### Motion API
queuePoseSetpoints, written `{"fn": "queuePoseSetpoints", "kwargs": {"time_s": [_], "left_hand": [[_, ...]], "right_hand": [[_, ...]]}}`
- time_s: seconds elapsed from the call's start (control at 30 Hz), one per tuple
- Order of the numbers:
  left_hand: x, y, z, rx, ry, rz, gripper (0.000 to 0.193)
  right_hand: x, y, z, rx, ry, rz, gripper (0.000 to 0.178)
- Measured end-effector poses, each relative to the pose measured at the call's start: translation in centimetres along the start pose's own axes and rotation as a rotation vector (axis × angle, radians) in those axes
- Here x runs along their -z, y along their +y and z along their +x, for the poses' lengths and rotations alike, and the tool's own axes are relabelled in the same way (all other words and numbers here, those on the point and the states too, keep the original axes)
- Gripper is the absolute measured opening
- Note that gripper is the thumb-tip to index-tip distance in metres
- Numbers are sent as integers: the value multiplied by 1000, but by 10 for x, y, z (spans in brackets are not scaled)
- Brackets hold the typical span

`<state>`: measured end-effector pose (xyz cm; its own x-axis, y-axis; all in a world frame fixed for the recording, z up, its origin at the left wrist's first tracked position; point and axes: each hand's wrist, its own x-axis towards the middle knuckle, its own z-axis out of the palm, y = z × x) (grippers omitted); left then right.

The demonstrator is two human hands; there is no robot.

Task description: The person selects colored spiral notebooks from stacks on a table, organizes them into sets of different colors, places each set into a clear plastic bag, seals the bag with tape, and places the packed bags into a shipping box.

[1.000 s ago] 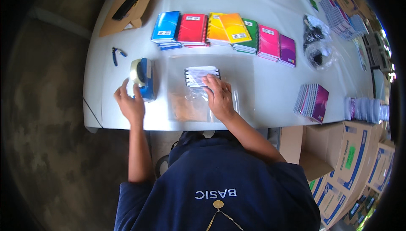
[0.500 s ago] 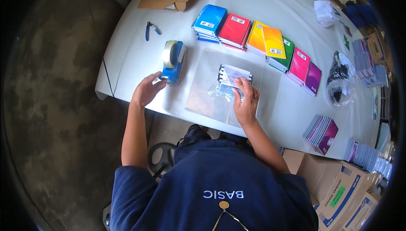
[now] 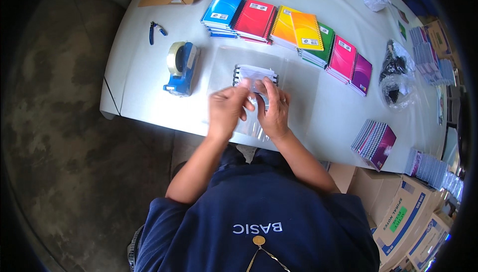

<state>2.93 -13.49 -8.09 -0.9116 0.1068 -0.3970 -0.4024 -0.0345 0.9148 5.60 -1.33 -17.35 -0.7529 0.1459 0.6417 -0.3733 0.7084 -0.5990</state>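
A small bundle of spiral notebooks (image 3: 255, 71) in clear plastic lies in front of me, its dark coils showing at both sides. My left hand (image 3: 229, 108) is over its near left side, thumb and fingers pinched together and slightly blurred; what they hold is too small to make out. Beside it my right hand (image 3: 274, 112) curls its thumb and fingers onto the bundle's clear plastic wrap (image 3: 255, 128). Both hands nearly meet and hide the near part of the bundle. A blue tape dispenser (image 3: 186, 73) with a roll of clear tape stands to the left.
Beyond the bundle runs a row of notebook stacks: blue (image 3: 224, 8), red (image 3: 255, 18), yellow (image 3: 303, 30), green, pink and purple. Cutters (image 3: 152, 33) lie at left. A plastic bag (image 3: 397, 80), more notebooks (image 3: 376, 142) and cardboard boxes (image 3: 393, 212) are at right.
My left hand has left the tape dispenser and moved right to the bundle, closing into a pinch. My right hand has shifted onto the near plastic. The view has moved slightly.
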Motion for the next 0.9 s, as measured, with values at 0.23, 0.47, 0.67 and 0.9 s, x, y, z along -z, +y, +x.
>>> {"fn": "queuePoseSetpoints", "kwargs": {"time_s": [0.23,0.47,0.67,0.9], "left_hand": [[-5,-43,9,145,65,144,44],[31,-126,35,-101,258,578,44],[25,-103,3,303,-729,208,58],[53,-62,63,-589,-308,139,51]], "right_hand": [[12,-1,5,1,-184,-124,40],[34,-32,61,28,-460,-218,57],[19,-15,82,-344,-465,449,97],[24,26,25,-321,-416,518,86]]}}
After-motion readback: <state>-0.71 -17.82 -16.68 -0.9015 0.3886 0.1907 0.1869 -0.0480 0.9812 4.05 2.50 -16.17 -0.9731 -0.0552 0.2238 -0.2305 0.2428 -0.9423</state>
